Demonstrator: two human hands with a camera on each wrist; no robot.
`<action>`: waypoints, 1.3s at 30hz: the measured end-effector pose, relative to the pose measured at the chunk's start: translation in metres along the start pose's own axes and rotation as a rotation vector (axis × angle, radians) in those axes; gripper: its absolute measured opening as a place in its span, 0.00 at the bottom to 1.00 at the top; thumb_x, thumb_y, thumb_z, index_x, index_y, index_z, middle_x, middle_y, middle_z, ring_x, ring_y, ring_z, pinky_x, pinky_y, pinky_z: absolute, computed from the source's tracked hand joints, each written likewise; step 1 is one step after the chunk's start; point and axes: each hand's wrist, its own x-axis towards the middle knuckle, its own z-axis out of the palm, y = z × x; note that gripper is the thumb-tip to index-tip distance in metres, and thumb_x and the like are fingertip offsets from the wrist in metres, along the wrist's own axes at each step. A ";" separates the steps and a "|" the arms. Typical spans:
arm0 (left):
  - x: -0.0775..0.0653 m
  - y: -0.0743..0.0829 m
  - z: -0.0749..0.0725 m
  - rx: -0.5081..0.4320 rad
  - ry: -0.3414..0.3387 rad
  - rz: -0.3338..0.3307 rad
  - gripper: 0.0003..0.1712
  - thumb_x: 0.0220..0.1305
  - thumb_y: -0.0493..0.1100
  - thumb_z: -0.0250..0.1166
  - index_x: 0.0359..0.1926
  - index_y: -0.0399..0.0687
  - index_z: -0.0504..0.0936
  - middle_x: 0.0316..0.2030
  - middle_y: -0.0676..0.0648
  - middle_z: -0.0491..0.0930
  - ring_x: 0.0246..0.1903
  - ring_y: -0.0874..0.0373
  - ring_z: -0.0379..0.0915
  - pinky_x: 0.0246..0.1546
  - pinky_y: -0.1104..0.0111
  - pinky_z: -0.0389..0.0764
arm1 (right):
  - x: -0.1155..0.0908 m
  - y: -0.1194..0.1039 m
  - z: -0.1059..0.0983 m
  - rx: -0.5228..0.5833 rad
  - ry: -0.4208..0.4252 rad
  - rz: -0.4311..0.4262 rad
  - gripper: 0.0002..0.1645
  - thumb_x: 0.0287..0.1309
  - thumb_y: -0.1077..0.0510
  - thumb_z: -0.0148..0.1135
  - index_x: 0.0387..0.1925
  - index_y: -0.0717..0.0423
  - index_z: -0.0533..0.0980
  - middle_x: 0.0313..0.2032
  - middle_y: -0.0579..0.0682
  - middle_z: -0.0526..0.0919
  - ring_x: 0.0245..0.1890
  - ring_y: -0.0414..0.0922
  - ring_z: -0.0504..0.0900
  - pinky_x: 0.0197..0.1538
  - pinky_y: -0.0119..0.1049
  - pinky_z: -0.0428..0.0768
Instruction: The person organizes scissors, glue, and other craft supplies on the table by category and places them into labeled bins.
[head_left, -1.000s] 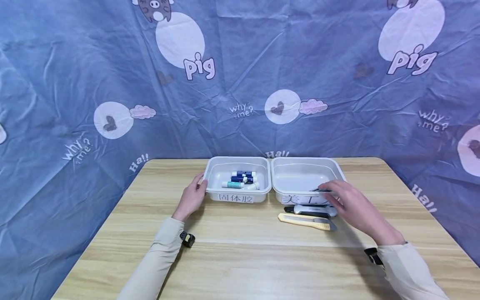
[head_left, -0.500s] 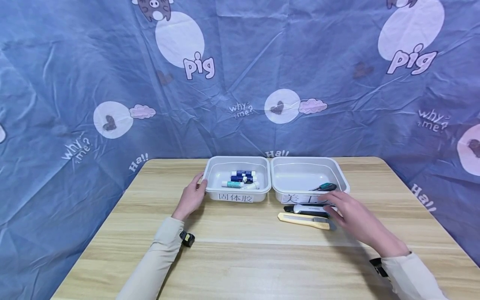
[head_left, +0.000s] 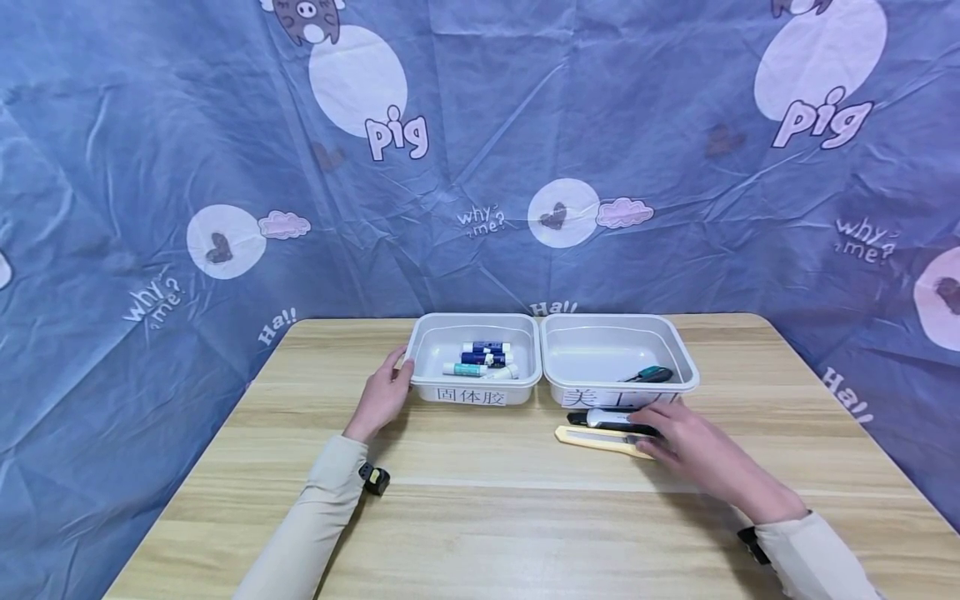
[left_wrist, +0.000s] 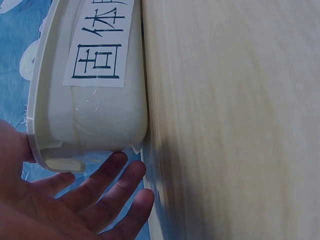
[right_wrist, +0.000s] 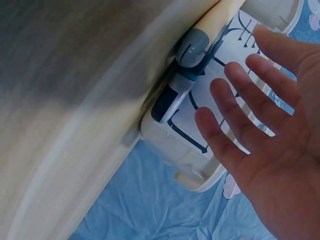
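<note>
My left hand [head_left: 384,396] rests against the left end of a white plastic bin [head_left: 431,354], thumb by the rim and fingers loosely extended along its side. Several glue sticks [head_left: 487,347] lie inside that bin. On the right, my right hand [head_left: 701,450] hovers over two utility knives in front of the second white bin [head_left: 585,358], its fingers extended in the right wrist view. One is a white-and-black utility knife [head_left: 602,419]; nearer me lies a yellow utility knife [head_left: 596,438]. Fingers hide their right ends in the head view. A teal-and-black utility knife [head_left: 651,375] sits inside the second bin.
Both bins stand side by side at the back of the wooden table [head_left: 510,533], each with a paper label [head_left: 471,397] on its front. A blue patterned cloth [head_left: 480,167] hangs behind the table.
My right hand has let go of the teal-and-black utility knife inside the right bin. It has drawn back over the rim and down to the two knives in front. The left hand stays put.
</note>
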 end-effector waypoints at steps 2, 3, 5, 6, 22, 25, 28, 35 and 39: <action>0.000 0.000 0.000 -0.001 -0.001 -0.003 0.28 0.76 0.56 0.45 0.72 0.55 0.63 0.42 0.41 0.84 0.39 0.52 0.79 0.40 0.62 0.75 | 0.000 -0.001 0.002 -0.002 -0.011 -0.001 0.20 0.49 0.57 0.74 0.46 0.53 0.81 0.46 0.50 0.83 0.47 0.48 0.81 0.47 0.47 0.80; 0.000 0.000 0.000 -0.002 -0.001 -0.002 0.28 0.76 0.56 0.45 0.72 0.55 0.63 0.42 0.41 0.84 0.39 0.52 0.79 0.40 0.62 0.75 | -0.001 -0.001 0.003 -0.004 -0.014 -0.005 0.20 0.49 0.57 0.75 0.46 0.52 0.81 0.46 0.49 0.83 0.47 0.47 0.81 0.46 0.46 0.80; 0.000 0.000 0.000 -0.003 0.000 -0.004 0.28 0.76 0.56 0.45 0.72 0.55 0.63 0.41 0.41 0.84 0.39 0.52 0.79 0.40 0.62 0.75 | -0.001 -0.001 0.005 -0.013 -0.014 -0.015 0.20 0.48 0.58 0.75 0.45 0.51 0.81 0.44 0.47 0.83 0.46 0.46 0.81 0.46 0.46 0.80; 0.000 0.000 0.000 -0.003 0.000 -0.005 0.29 0.76 0.56 0.45 0.72 0.55 0.63 0.41 0.41 0.84 0.39 0.52 0.79 0.41 0.62 0.75 | -0.002 0.000 0.006 -0.016 -0.010 -0.020 0.19 0.47 0.58 0.75 0.44 0.51 0.82 0.44 0.46 0.83 0.46 0.46 0.81 0.46 0.46 0.80; -0.001 0.002 -0.001 -0.011 -0.004 -0.009 0.29 0.76 0.56 0.45 0.72 0.55 0.62 0.42 0.41 0.83 0.39 0.52 0.79 0.41 0.63 0.75 | -0.003 0.002 0.010 -0.014 -0.039 -0.026 0.19 0.44 0.59 0.77 0.41 0.48 0.83 0.40 0.41 0.80 0.41 0.38 0.79 0.42 0.39 0.81; -0.001 0.002 -0.001 -0.007 -0.003 -0.006 0.29 0.76 0.56 0.45 0.72 0.55 0.62 0.42 0.41 0.83 0.39 0.52 0.79 0.41 0.63 0.75 | -0.004 0.001 0.010 -0.014 -0.037 -0.030 0.20 0.42 0.59 0.78 0.41 0.47 0.83 0.39 0.40 0.80 0.40 0.37 0.78 0.41 0.39 0.80; -0.001 0.002 -0.001 -0.003 -0.002 -0.003 0.28 0.76 0.56 0.45 0.72 0.55 0.62 0.42 0.41 0.83 0.39 0.52 0.79 0.41 0.63 0.75 | -0.004 0.000 0.010 -0.007 -0.038 -0.031 0.21 0.41 0.59 0.78 0.42 0.47 0.83 0.38 0.39 0.80 0.39 0.37 0.78 0.40 0.39 0.80; -0.003 0.003 -0.001 -0.005 0.004 -0.005 0.28 0.76 0.56 0.46 0.72 0.56 0.64 0.41 0.41 0.84 0.39 0.52 0.79 0.42 0.62 0.75 | -0.004 -0.002 0.009 0.024 -0.084 -0.003 0.22 0.42 0.60 0.78 0.44 0.47 0.83 0.39 0.38 0.79 0.39 0.35 0.78 0.41 0.38 0.80; -0.001 0.002 -0.001 -0.004 0.005 -0.002 0.28 0.76 0.55 0.45 0.72 0.55 0.64 0.41 0.41 0.84 0.39 0.52 0.79 0.41 0.62 0.75 | -0.004 -0.003 0.008 0.033 -0.096 0.019 0.23 0.42 0.59 0.78 0.44 0.47 0.83 0.40 0.39 0.80 0.41 0.38 0.79 0.43 0.40 0.80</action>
